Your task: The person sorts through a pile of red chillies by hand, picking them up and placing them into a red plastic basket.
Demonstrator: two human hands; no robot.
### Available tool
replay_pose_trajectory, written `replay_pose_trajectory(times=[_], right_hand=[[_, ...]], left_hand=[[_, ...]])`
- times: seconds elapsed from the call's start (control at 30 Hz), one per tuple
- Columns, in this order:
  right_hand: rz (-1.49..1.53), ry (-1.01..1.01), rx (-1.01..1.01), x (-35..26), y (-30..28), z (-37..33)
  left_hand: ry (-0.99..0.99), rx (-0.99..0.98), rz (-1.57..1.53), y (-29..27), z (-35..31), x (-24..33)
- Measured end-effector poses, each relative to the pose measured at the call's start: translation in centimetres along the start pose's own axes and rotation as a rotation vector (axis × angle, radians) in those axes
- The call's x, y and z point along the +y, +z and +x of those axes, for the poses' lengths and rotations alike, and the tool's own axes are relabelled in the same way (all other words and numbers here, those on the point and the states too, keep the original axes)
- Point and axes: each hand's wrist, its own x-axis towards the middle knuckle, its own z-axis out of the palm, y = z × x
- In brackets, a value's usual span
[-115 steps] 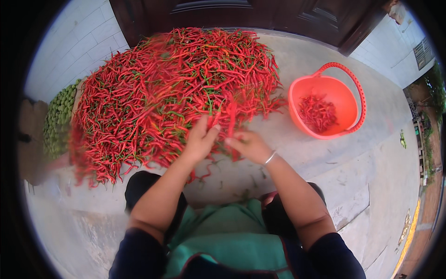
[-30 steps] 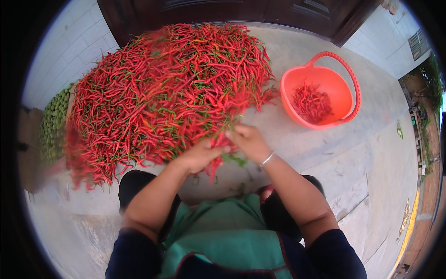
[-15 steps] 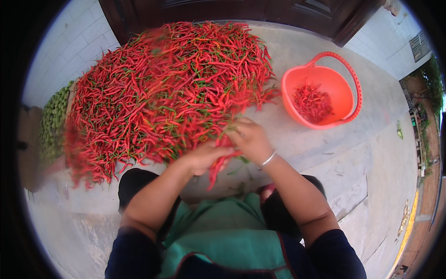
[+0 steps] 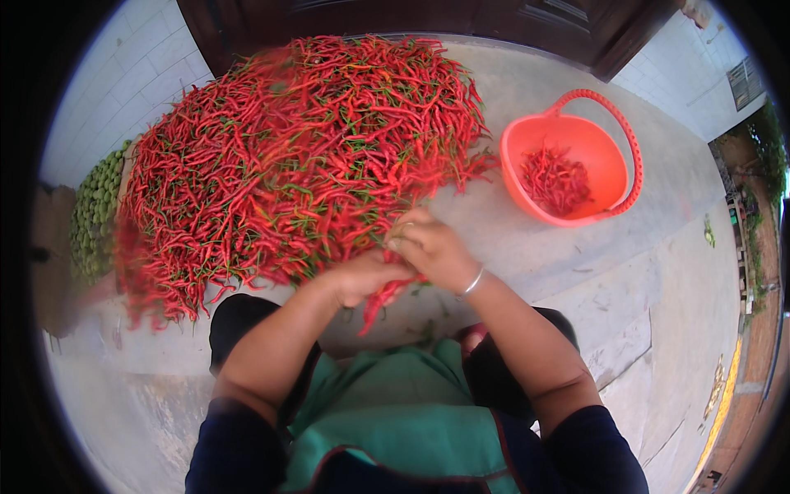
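Observation:
My left hand (image 4: 362,278) is closed around a few red chili peppers (image 4: 374,307), whose tips hang out below the fingers. Up against it, my right hand (image 4: 432,249), with a silver bangle at the wrist, is closed with its fingertips pinched together beside the left thumb. What those fingertips grip is hidden. Both hands are at the near right edge of a wide heap of red chili peppers (image 4: 313,156) with green stems. To the right of the heap stands a red plastic basket (image 4: 517,185) with a raised handle, a small pile of red chilies in its bottom.
Small round green fruits (image 4: 97,210) are heaped at the far left beside the chilies. A dark wooden door (image 4: 395,20) closes off the back. Grey concrete floor (image 4: 568,284) lies under everything, with a few green bits near my feet. My knees flank my forearms.
My right hand has shifted slightly left, in closer to the left hand. The chilies in the left hand have moved a little to the left. The basket and heap look the same.

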Motion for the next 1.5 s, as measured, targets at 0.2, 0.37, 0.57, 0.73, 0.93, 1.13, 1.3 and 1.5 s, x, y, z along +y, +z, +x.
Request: replay_pose_trajectory(times=[0.2, 0.37, 0.57, 0.73, 0.93, 1.13, 1.3, 1.5], right_hand=[[0.600, 0.672, 0.149, 0.2, -3.0, -0.9], [1.171, 0.752, 0.470, 0.0, -8.0, -3.5], [1.161, 0.689, 0.878, 0.3, -13.1, -5.9], [1.181, 0.527, 1.062, 1.2, -16.6, -7.4], [1.062, 0.439, 0.989, 1.5, -15.4, -6.5], [0.902, 0.493, 0.700, 1.2, -11.6, -6.2], [0.499, 0.447, 0.498, 1.1, -9.4, -6.3], [0.047, 0.382, 0.271, -0.3, -6.3, -5.8]], left_hand=[[0.253, 0.153, 0.580, 0.0, 0.7, 0.9], [0.137, 0.257, -0.014, 1.2, 5.6, 1.9], [0.228, 0.112, -0.052, 7.2, 17.3, 12.9], [0.496, 0.311, 0.431, 13.7, 20.4, 14.3], [0.359, 0.159, 0.037, 14.5, 12.9, 5.7], [0.465, 0.258, 0.155, 12.3, 10.6, 3.1], [0.363, 0.244, 0.060, 10.1, 7.4, 2.5], [0.352, 0.307, 0.016, 7.1, 4.7, 0.8]])
